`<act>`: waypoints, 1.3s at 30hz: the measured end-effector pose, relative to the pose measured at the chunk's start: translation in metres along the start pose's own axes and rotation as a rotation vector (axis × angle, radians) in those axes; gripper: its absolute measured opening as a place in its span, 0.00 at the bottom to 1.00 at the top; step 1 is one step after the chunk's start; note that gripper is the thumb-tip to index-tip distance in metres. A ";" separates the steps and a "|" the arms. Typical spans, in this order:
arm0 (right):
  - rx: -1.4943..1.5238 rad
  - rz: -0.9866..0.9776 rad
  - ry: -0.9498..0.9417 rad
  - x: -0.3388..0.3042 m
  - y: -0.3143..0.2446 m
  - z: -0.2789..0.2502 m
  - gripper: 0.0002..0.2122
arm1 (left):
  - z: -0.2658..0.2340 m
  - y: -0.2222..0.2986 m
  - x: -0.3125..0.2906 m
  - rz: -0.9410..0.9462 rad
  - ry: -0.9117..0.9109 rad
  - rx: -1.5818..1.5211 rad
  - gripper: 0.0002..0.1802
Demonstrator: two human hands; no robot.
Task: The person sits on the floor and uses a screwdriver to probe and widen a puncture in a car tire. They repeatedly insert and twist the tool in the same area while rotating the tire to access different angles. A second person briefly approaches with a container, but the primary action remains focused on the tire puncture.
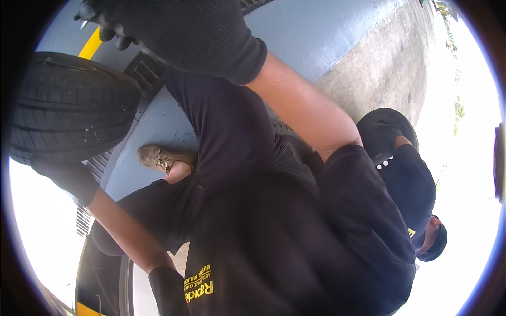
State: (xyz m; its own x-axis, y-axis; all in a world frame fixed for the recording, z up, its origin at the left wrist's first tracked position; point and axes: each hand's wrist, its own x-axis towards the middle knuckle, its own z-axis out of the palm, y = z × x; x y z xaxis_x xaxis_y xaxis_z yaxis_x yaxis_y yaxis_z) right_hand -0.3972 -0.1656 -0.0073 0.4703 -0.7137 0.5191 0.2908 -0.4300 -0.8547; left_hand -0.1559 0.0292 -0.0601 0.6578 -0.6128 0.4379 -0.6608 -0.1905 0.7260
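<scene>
A black tire (pixel 74 105) is at the left, its grooved tread facing me. My left hand (pixel 66 176), in a black glove, grips the tire's lower edge; the fingertips are hidden against the rubber. At the top, my right hand (pixel 184 37), also gloved in black, is raised beyond the tire's upper right side, apart from it. Its fingers are curled, and a small shiny bit shows by the fingertips at the picture's edge. What that hand holds cannot be made out.
Dark floor grating (pixel 145 71) runs beside the tire across the blue-grey floor (pixel 295 37). My shoe (pixel 166 158) is near the grating. At the right, a co-worker (pixel 408 179) in dark clothes and a cap has a gloved hand at another tire (pixel 398 120). A yellow stripe (pixel 90 45) marks the far left.
</scene>
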 end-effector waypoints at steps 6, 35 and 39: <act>-0.404 0.560 0.171 -0.139 -0.050 -0.193 0.13 | -0.021 -0.044 0.012 0.289 0.050 0.680 0.26; -0.350 1.310 -0.096 -0.390 -0.109 -0.167 0.14 | 0.071 0.205 -0.150 0.469 -1.514 -0.145 0.12; -0.519 1.345 -0.046 -0.354 -0.127 -0.162 0.10 | 0.072 0.187 -0.164 0.559 -1.530 -0.205 0.12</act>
State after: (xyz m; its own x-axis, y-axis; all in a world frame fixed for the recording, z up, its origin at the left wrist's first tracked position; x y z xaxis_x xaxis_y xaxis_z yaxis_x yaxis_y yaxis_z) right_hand -0.7355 0.0521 -0.0831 0.1681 -0.7183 -0.6751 -0.7116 0.3856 -0.5874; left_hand -0.4133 0.0383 -0.0340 -0.6620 -0.7333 -0.1549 -0.5412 0.3246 0.7757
